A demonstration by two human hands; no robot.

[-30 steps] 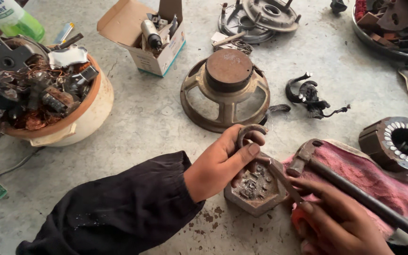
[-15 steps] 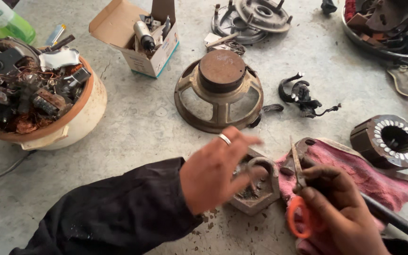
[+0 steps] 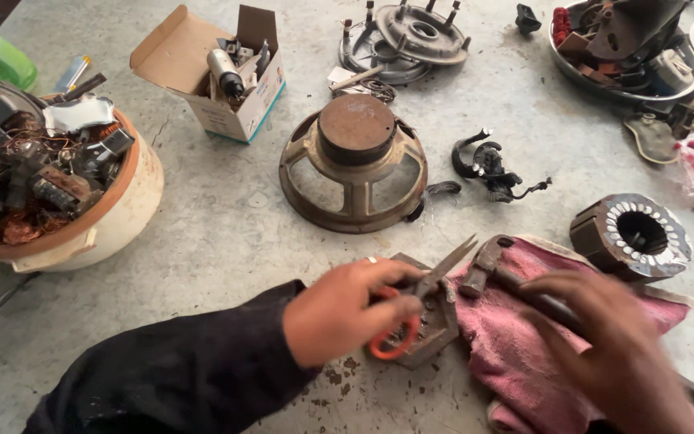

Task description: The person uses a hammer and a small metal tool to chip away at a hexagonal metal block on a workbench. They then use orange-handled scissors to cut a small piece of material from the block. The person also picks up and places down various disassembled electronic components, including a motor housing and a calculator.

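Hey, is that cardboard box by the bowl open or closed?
Open: the cardboard box has its flaps raised, and small parts show inside.

Left hand (image 3: 339, 309), dark sleeve, grips orange-handled scissors (image 3: 411, 309), blades pointing up-right over flat rusty square metal part (image 3: 431, 325) on grey concrete surface (image 3: 226, 241). Right hand (image 3: 612, 345), blurred, rests over dark-handled hammer (image 3: 516, 283) lying on crumpled pink cloth (image 3: 508, 354). Beyond: rusty round speaker frame (image 3: 355, 165); open cardboard box of small parts (image 3: 218, 76); cream bowl heaped with copper-wound scrap (image 3: 50, 193); round motor stator (image 3: 632, 235) right of cloth.
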